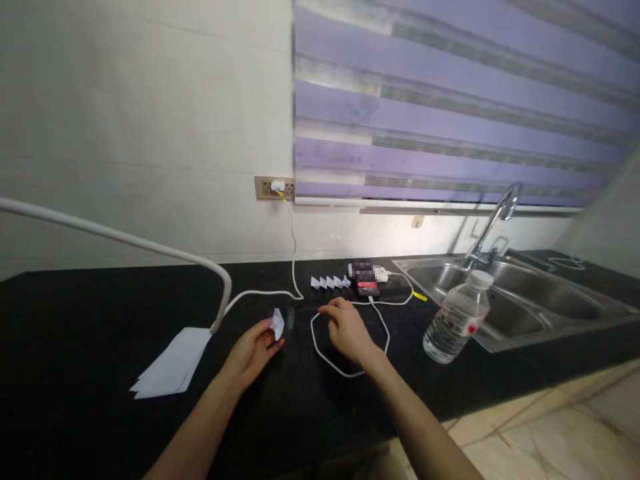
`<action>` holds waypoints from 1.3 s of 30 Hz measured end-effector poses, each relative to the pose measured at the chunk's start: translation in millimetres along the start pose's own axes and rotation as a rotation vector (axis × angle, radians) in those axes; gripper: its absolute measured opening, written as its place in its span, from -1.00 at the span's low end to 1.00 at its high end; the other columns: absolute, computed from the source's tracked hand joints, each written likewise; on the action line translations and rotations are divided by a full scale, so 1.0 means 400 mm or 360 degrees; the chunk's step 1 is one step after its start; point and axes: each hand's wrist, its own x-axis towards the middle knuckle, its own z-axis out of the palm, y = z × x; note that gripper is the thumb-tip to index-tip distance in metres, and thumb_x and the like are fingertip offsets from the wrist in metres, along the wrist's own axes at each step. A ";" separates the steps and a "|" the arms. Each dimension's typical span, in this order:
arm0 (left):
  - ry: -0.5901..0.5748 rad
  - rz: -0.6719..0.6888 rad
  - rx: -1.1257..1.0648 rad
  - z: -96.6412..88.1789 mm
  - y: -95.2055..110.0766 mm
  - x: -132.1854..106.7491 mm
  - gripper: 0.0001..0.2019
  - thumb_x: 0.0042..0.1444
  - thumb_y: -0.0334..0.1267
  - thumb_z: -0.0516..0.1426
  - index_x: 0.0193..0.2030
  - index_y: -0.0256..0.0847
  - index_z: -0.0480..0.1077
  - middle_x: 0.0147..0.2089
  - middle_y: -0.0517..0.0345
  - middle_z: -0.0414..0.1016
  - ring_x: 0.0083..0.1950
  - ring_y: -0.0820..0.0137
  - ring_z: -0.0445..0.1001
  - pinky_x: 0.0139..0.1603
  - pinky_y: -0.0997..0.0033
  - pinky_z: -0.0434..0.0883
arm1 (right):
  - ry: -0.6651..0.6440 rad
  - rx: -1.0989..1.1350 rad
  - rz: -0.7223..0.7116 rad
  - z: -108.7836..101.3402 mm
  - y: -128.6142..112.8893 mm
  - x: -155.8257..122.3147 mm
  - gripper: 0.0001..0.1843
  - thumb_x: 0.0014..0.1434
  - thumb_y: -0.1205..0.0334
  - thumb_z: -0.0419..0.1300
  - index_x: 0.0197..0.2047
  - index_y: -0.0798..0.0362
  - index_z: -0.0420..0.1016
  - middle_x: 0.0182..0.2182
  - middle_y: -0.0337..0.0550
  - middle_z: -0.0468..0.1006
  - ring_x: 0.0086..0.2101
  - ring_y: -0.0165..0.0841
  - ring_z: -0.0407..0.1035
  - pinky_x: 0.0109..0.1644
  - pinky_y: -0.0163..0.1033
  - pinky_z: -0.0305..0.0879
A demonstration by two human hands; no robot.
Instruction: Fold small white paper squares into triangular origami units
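The left hand's (pixel 250 355) grip pinches a small folded paper (pixel 277 325), long side up and down. The right hand (pixel 346 328) is off to its right, fingers curled; I can't tell if they pinch anything. The bottle (pixel 456 319) has a red mark, no words I can read. Farther back, little folded papers (pixel 330 283) sit in a row.

One head-worn camera looked forward and down over the left hand (pixel 253 353) and right hand (pixel 347 330), across the nearby worktop (pixel 75 320), facing the wall (pixel 150 107).
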 end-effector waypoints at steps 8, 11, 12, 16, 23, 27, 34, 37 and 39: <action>0.0043 0.0026 -0.0079 -0.017 -0.001 -0.102 -0.88 0.04 -0.45 0.05 -0.35 -0.28 0.40 -0.38 0.12 0.50 -0.37 0.45 0.47 -0.30 0.41 0.41 | -0.0173 0.1049 0.0123 0.110 -0.164 -0.037 -0.67 0.15 0.23 -0.01 -0.03 0.06 0.39 -0.16 -0.11 0.43 -0.15 -0.35 0.29 0.00 -0.24 0.15; 0.0014 0.0057 -0.0056 -0.032 -0.004 -0.130 -0.89 0.02 -0.45 0.06 -0.37 -0.28 0.42 -0.37 0.12 0.50 -0.34 0.44 0.47 -0.27 0.41 0.41 | -0.0358 0.1249 0.0102 0.109 -0.205 -0.046 -0.69 0.17 0.18 -0.04 -0.15 0.04 0.47 -0.22 -0.17 0.47 -0.17 -0.34 0.30 -0.02 -0.24 0.15; 0.0006 0.0066 -0.0045 -0.036 -0.005 -0.138 -0.89 0.02 -0.46 0.07 -0.37 -0.27 0.42 -0.38 0.13 0.50 -0.34 0.45 0.47 -0.26 0.41 0.40 | -0.0401 0.1288 0.0082 0.105 -0.216 -0.049 -0.69 0.17 0.16 -0.04 -0.20 0.05 0.48 -0.25 -0.18 0.48 -0.21 -0.34 0.31 -0.05 -0.25 0.16; -0.0045 0.0124 0.0048 -0.042 -0.006 -0.162 -0.92 -0.01 -0.44 0.11 -0.39 -0.27 0.44 -0.39 0.16 0.49 -0.34 0.47 0.45 -0.24 0.43 0.38 | -0.0449 0.1373 0.0047 0.090 -0.235 -0.060 -0.70 0.15 0.16 -0.02 -0.31 0.07 0.51 -0.34 -0.21 0.49 -0.29 -0.36 0.30 -0.12 -0.27 0.16; -0.0195 0.0194 0.0208 -0.037 0.003 -0.187 -0.93 -0.06 -0.37 0.16 -0.38 -0.27 0.46 -0.36 0.11 0.51 -0.31 0.42 0.44 -0.27 0.45 0.33 | -0.0637 0.1885 0.0337 0.074 -0.219 -0.068 -0.67 0.09 0.10 0.02 -0.25 0.10 0.51 -0.39 -0.16 0.48 -0.34 -0.40 0.31 -0.34 -0.35 0.17; -0.0253 0.0209 0.0269 -0.034 0.006 -0.200 -0.93 -0.07 -0.35 0.17 -0.42 -0.29 0.46 -0.40 0.10 0.50 -0.34 0.43 0.42 -0.26 0.44 0.32 | -0.0700 0.2064 0.0425 0.074 -0.208 -0.072 -0.72 -0.03 0.10 0.17 -0.30 0.11 0.51 -0.44 -0.19 0.46 -0.42 -0.47 0.28 -0.40 -0.40 0.14; -0.0282 0.0199 0.0278 -0.026 0.015 -0.216 -0.93 -0.06 -0.34 0.17 -0.44 -0.29 0.46 -0.44 0.13 0.46 -0.36 0.45 0.39 -0.27 0.46 0.32 | -0.0836 0.2312 0.0553 0.070 -0.197 -0.074 -0.75 -0.08 0.10 0.25 -0.39 0.13 0.49 -0.50 -0.27 0.41 -0.50 -0.54 0.27 -0.41 -0.42 0.16; -0.0325 0.0171 0.0256 -0.029 0.011 -0.211 -0.94 -0.04 -0.35 0.15 -0.44 -0.29 0.45 -0.44 0.14 0.45 -0.36 0.46 0.38 -0.26 0.45 0.33 | -0.0859 0.2330 0.0557 0.072 -0.198 -0.075 -0.73 -0.04 0.07 0.21 -0.41 0.13 0.46 -0.52 -0.27 0.40 -0.50 -0.53 0.28 -0.42 -0.41 0.18; -0.0306 0.0130 0.0205 -0.031 0.005 -0.206 -0.94 -0.03 -0.35 0.15 -0.41 -0.27 0.44 -0.41 0.13 0.46 -0.33 0.44 0.41 -0.25 0.44 0.34 | -0.0747 0.2245 0.0514 0.077 -0.201 -0.076 -0.72 -0.03 0.05 0.20 -0.37 0.12 0.45 -0.52 -0.27 0.40 -0.50 -0.52 0.28 -0.43 -0.41 0.18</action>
